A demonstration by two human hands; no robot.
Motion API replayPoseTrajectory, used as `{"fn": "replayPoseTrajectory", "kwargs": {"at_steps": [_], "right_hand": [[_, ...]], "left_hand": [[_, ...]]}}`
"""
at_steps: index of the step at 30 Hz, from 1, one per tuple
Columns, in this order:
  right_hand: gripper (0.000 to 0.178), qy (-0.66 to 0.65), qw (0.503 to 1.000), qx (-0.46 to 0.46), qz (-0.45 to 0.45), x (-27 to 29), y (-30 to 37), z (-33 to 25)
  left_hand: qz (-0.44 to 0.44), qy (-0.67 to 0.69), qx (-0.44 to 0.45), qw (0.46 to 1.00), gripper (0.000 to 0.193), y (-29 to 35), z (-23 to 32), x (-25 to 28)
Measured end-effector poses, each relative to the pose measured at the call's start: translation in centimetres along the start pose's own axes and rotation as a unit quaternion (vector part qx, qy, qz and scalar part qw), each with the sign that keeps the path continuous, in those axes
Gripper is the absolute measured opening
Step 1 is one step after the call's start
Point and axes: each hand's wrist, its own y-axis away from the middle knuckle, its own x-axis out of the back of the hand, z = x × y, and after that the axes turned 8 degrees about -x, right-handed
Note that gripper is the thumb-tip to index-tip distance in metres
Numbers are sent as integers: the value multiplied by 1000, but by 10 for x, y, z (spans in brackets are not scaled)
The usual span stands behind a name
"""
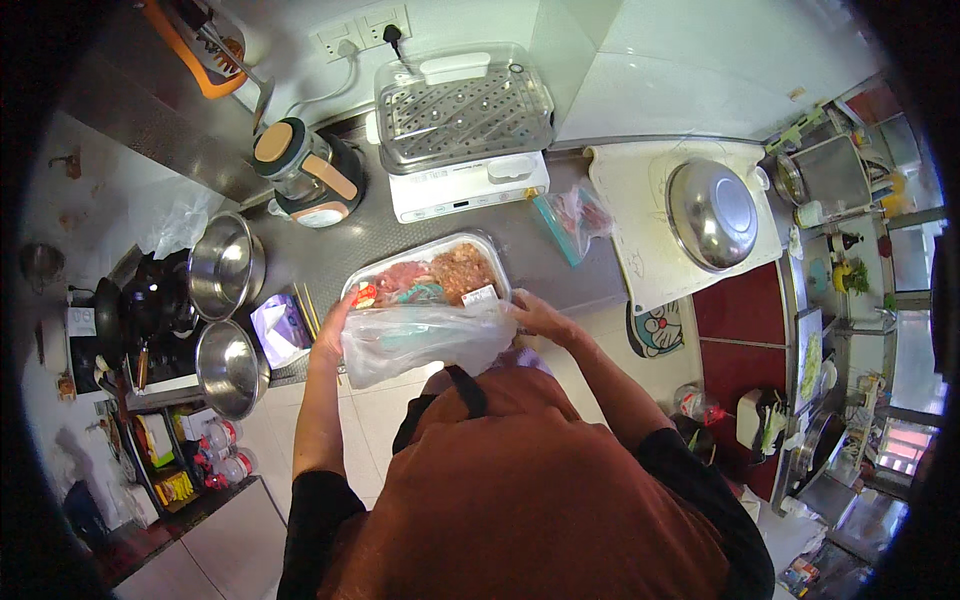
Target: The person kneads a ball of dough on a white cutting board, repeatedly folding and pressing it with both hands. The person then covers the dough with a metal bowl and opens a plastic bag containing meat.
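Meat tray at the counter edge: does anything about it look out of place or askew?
The meat tray sits at the near edge of the steel counter, tilted, and its clear plastic wrap hangs loose over the edge. The left hand and right hand grip that wrap. I see nothing spilled.

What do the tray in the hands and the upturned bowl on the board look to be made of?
Tray: likely thin clear plastic, glossy; the meat shows through, and a loose film bag hangs off it. Upturned bowl: seemingly stainless steel, with a bright mirror sheen.
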Motion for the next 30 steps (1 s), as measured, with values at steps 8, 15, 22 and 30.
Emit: {"fn": "replayPoseTrajectory", "kwargs": {"at_steps": [8,15,22,30], "right_hand": [[34,17,997,-49,-51,-38,36,16],[25,127,982,-25,-138,-45,72,-4],[24,112,978,63,-163,14,161,-45],[15,67,959,15,274,174,315,-57]], "left_hand": [[-12,-83,31,996,58,-2,9,-6],[-23,-225,-50,973,79,-9,17,0],[13,-200,-61,978,68,-23,13,13],[65,-134,-136,979,61,-27,-16,40]]}}
